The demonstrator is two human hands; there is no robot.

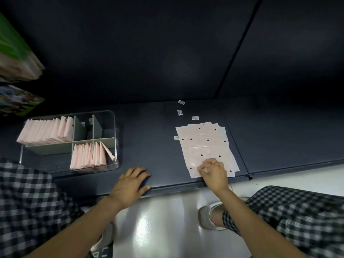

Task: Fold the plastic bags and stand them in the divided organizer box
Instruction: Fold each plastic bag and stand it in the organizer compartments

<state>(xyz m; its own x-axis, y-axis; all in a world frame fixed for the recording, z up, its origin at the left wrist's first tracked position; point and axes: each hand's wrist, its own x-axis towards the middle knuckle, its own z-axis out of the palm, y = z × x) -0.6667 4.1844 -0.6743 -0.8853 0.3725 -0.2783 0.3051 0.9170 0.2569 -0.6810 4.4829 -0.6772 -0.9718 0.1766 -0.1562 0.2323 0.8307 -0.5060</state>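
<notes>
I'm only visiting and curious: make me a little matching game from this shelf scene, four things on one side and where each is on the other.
Things:
1. left hand
2. right hand
3. folded pink bags
4. barcode stickers

Places:
A. standing in the clear organizer box
B. pinching the flat pile of dotted plastic bags
C. resting on the shelf's front edge
D. lying loose behind the pile

Pairs: 1-C, 2-B, 3-A, 4-D
</notes>
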